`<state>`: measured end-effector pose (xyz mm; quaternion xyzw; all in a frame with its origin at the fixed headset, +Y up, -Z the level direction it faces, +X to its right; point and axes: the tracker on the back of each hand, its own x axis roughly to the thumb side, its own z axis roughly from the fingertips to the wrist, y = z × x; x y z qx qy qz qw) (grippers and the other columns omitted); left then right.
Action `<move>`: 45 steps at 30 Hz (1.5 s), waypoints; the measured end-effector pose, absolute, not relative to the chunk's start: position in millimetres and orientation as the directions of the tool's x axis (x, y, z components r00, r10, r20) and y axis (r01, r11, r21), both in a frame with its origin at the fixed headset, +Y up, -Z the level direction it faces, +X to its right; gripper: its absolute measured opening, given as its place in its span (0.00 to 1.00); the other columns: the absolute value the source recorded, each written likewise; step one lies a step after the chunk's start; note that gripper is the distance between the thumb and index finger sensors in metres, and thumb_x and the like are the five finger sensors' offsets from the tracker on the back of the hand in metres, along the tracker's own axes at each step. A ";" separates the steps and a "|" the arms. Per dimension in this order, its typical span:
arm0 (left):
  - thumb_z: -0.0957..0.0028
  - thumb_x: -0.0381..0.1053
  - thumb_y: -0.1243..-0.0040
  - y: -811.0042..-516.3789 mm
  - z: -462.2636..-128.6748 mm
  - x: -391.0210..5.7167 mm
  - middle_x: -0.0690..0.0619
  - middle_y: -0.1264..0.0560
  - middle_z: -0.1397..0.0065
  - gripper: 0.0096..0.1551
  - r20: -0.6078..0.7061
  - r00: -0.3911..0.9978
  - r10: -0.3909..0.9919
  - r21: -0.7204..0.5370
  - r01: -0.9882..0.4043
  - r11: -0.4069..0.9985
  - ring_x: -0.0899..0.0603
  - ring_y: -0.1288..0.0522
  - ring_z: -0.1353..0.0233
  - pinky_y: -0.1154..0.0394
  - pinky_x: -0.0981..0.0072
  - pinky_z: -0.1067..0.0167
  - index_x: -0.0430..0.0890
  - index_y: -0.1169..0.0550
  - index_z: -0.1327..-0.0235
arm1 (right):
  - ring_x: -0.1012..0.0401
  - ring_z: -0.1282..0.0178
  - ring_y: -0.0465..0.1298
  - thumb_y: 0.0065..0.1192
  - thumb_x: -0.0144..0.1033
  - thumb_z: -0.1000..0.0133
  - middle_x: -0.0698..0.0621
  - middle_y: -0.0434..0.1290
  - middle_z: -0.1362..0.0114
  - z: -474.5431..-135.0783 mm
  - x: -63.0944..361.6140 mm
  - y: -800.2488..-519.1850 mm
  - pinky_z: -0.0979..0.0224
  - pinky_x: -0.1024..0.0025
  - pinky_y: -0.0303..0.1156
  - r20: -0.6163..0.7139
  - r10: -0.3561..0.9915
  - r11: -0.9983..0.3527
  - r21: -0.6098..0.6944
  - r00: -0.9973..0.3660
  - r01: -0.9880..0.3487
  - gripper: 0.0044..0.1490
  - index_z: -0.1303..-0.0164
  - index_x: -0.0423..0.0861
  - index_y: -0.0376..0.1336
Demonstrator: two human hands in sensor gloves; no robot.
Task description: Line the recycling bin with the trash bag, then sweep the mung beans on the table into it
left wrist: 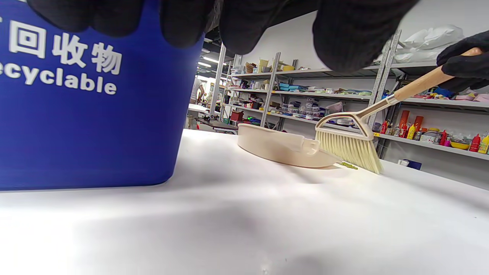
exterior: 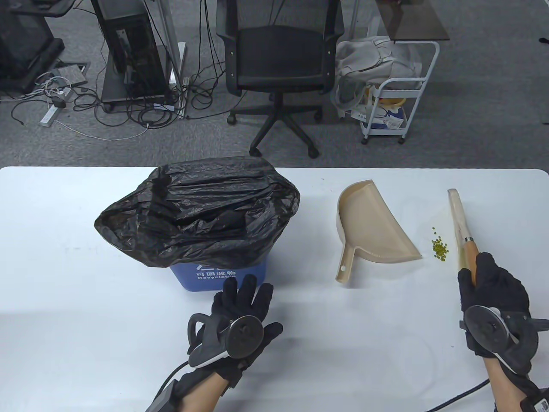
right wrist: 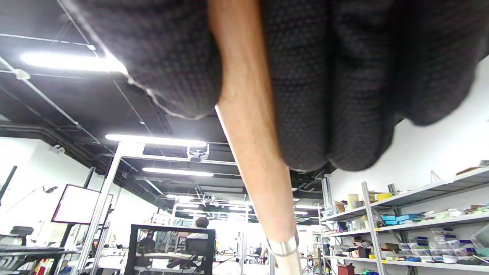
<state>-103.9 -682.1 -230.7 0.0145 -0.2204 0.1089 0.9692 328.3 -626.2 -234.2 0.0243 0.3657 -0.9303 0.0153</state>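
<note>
A blue recycling bin (exterior: 218, 274) stands left of centre on the white table, and a black trash bag (exterior: 197, 210) is draped loosely over its top. My left hand (exterior: 244, 292) is spread flat just in front of the bin (left wrist: 84, 114), holding nothing; I cannot tell if it touches. A beige dustpan (exterior: 373, 231) lies to the right of the bin. A small pile of green mung beans (exterior: 439, 249) sits between the dustpan and a hand brush (exterior: 461, 227). My right hand (exterior: 476, 270) grips the brush's wooden handle (right wrist: 256, 152), and the bristles (left wrist: 351, 147) rest on the table by the beans.
Beyond the table's far edge stand a black office chair (exterior: 279, 64) and a white trolley (exterior: 394, 107). The table's near edge lies under my wrists. Bare white tabletop (exterior: 64, 279) stretches left of the bin and between my hands.
</note>
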 end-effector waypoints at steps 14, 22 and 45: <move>0.47 0.64 0.36 -682.0 -231.2 -105.0 0.27 0.40 0.14 0.51 0.424 0.882 0.207 -0.022 -0.218 0.976 0.08 0.45 0.24 0.41 0.15 0.33 0.38 0.33 0.16 | 0.38 0.52 0.88 0.73 0.40 0.50 0.32 0.86 0.51 -243.2 290.2 -627.6 0.48 0.39 0.81 -0.008 -0.097 -0.740 -0.668 -0.995 0.077 0.36 0.42 0.25 0.74; 0.47 0.64 0.36 -682.6 -231.5 -104.9 0.27 0.41 0.14 0.51 0.427 0.880 0.208 -0.023 -0.219 0.975 0.08 0.45 0.24 0.41 0.15 0.33 0.38 0.33 0.16 | 0.38 0.52 0.88 0.73 0.39 0.50 0.31 0.86 0.51 -236.6 278.5 -619.6 0.48 0.39 0.81 0.003 -0.152 -0.719 -0.686 -0.988 0.109 0.36 0.42 0.25 0.74; 0.46 0.61 0.36 -679.8 -232.9 -44.5 0.28 0.43 0.14 0.51 0.501 0.784 0.366 -0.114 -0.359 0.926 0.11 0.44 0.22 0.39 0.17 0.32 0.38 0.38 0.14 | 0.38 0.52 0.88 0.74 0.39 0.49 0.31 0.86 0.51 -240.8 318.8 -635.7 0.48 0.39 0.81 -0.101 -0.030 -0.736 -0.671 -0.994 0.090 0.36 0.41 0.26 0.74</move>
